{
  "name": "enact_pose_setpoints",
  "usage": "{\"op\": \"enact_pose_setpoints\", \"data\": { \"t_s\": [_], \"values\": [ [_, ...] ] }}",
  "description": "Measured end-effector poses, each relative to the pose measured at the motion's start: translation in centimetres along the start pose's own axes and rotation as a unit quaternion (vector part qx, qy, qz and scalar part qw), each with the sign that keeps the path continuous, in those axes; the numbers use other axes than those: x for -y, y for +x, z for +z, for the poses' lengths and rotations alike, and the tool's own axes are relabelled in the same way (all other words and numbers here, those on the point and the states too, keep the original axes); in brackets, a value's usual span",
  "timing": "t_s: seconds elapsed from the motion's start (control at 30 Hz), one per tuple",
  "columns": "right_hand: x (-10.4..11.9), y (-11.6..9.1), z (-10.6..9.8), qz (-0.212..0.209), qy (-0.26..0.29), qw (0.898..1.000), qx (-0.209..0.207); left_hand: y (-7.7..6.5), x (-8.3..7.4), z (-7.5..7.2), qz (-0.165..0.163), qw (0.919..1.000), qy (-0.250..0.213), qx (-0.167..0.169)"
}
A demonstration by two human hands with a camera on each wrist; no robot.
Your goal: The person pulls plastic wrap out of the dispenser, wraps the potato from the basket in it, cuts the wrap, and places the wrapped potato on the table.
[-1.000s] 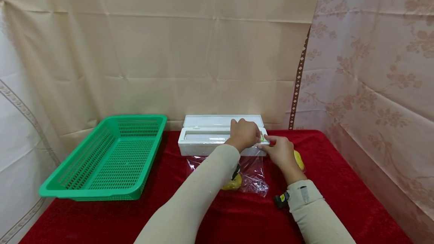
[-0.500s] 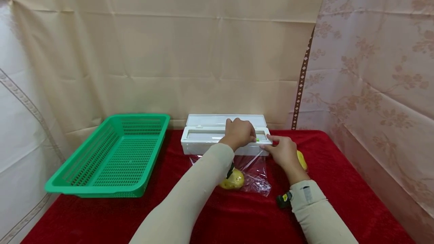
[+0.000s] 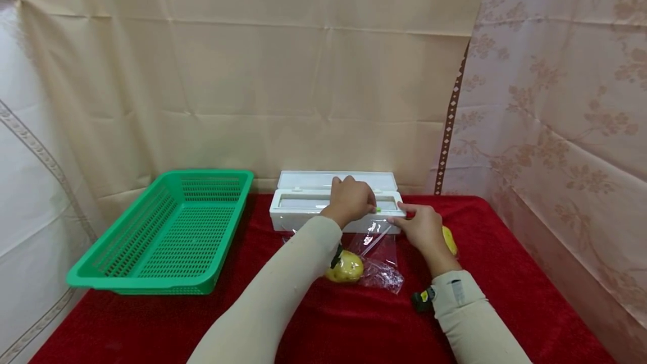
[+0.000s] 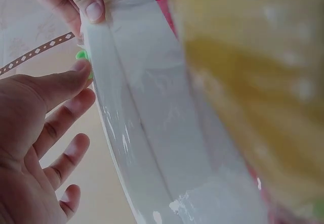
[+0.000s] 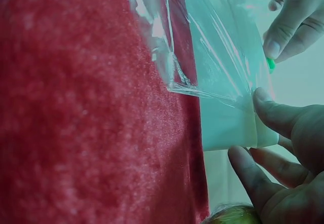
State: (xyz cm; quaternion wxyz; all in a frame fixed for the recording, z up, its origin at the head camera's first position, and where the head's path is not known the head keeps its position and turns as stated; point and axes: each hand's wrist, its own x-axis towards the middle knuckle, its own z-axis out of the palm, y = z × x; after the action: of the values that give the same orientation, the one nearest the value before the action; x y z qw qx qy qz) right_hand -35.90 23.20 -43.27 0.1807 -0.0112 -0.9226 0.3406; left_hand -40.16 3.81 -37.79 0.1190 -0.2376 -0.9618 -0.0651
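Note:
A white cling film dispenser (image 3: 298, 221) lies at the table's back with its lid raised. My left hand (image 3: 350, 201) pinches the small green slider (image 3: 378, 209) on its front edge; in the left wrist view the thumb presses the slider (image 4: 82, 56) and the other fingers spread apart. My right hand (image 3: 420, 228) grips the dispenser's right end, thumb at the front. Clear cling film (image 3: 381, 275) hangs from the dispenser onto the table, torn open toward the right end. A yellow oval fruit or vegetable (image 3: 349, 267) lies on or under film, partly behind my left sleeve.
At the left stands a green plastic basket (image 3: 209, 274). Another yellow oval piece (image 3: 449, 240) lies right of my right hand, partly hidden by it. Red cloth (image 3: 505, 274) covers the table, and a beige curtain (image 3: 253, 72) hangs behind.
My left hand has slid left along the dispenser's edge with the green slider. The film at the right end has come loose and folded. My right hand keeps its grip on the dispenser.

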Motion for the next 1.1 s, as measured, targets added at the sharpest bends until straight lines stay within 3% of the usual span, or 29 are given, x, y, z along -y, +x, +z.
{"op": "enact_pose_setpoints", "data": {
  "t_s": [0.43,1.1],
  "values": [
    [0.1,0.0,0.2,-0.005,-0.001,1.0,-0.003,-0.6,1.2,-0.7,-0.012,0.9996,0.021,0.012],
    [0.1,-0.1,-0.4,0.003,-0.001,1.0,0.006,-2.0,4.7,-0.7,-0.019,0.9992,-0.035,0.009]
  ]
}}
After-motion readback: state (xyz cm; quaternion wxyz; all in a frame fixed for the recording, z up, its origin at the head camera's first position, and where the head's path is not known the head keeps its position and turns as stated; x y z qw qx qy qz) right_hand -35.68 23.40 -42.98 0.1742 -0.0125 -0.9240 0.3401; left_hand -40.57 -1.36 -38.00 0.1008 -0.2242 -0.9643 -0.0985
